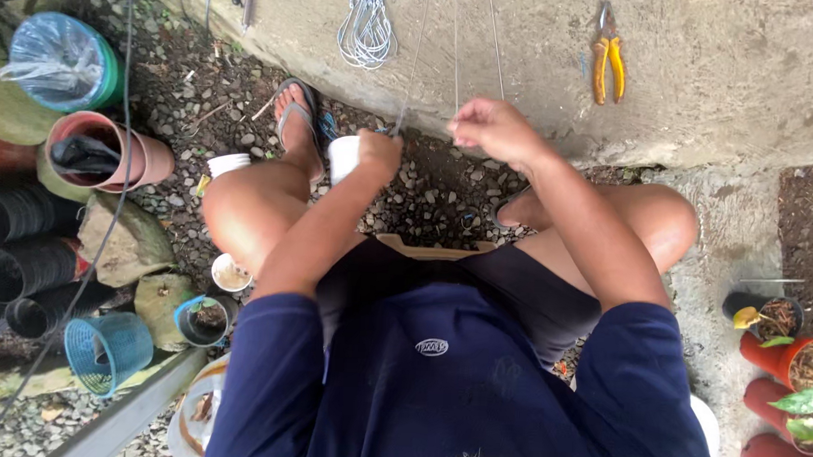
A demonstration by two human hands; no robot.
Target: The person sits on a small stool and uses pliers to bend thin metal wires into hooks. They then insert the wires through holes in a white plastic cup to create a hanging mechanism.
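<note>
Soft, even daylight fills the scene, bright without harsh sun, and shadows are faint and diffuse under the knees and arms. The pale concrete slab at the top looks slightly washed out, and the clear plastic bag at upper left shows mild glare. The wide lens bends the edges outward. Focus is fairly sharp throughout, though the thin wires are hard to resolve.

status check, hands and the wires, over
Left hand shut on small white plastic cup. Right hand pinching thin metal wires hanging down the concrete wall. Nothing blocking either hand.
</note>
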